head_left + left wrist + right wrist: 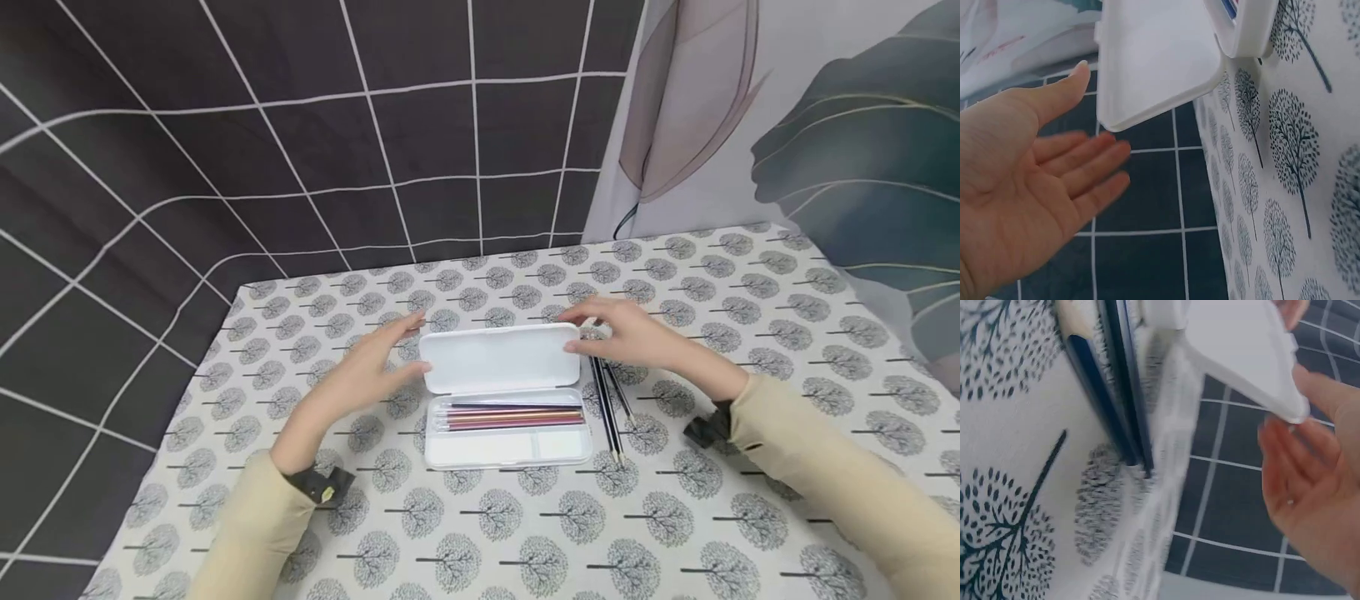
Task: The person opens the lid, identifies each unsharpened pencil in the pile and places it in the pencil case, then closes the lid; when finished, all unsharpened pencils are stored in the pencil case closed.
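Note:
A white pencil case (pixel 510 450) lies on the patterned cloth, its lid (pixel 501 360) raised at the back. Several pencils (pixel 513 417) in dark, red and golden tones fill its rear part. At the lid's right corner, my right hand (pixel 618 331) has its thumb in front and its fingers behind, pinching the edge. My left hand (pixel 360 362) is spread beside the lid's left edge, holding nothing. In the left wrist view its thumb and fingers (pixel 1100 165) are extended near the lid's corner.
Several dark pencils (pixel 606 408) lie on the cloth right of the case, close below my right hand. A tree-print cloth (pixel 457 562) covers the table. Behind stand a dark gridded wall covering (pixel 420 133) and a leaf-patterned curtain (pixel 810 50).

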A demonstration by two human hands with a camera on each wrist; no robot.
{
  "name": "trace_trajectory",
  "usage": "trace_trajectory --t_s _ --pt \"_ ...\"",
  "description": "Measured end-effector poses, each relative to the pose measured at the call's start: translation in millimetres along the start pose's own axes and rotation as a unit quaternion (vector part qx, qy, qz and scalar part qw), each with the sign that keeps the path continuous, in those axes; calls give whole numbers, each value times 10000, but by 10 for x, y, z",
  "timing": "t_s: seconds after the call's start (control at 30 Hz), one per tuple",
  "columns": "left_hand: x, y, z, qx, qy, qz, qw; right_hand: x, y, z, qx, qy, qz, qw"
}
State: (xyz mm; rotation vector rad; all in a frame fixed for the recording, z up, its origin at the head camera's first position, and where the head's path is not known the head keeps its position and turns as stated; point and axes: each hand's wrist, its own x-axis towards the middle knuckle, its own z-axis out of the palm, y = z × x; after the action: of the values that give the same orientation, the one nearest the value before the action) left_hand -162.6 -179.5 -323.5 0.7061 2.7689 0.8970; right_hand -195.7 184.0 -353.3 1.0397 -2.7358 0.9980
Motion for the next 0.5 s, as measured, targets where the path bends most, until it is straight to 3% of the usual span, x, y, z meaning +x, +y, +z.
trace_trajectory --t_s 0.1,0.27,0.37,0.5 --pt "109 -8 70 152 14 255 9996 58 25 83 7 -532 86 9985" --pt "210 4 158 455 112 461 9978 60 16 137 -363 -566 -107 9977" --pt "167 44 167 620 142 348 9974 6 -20 132 -492 -493 -336 9970" --pt "6 128 173 699 81 179 9974 -153 -114 115 -668 -473 -487 9955"
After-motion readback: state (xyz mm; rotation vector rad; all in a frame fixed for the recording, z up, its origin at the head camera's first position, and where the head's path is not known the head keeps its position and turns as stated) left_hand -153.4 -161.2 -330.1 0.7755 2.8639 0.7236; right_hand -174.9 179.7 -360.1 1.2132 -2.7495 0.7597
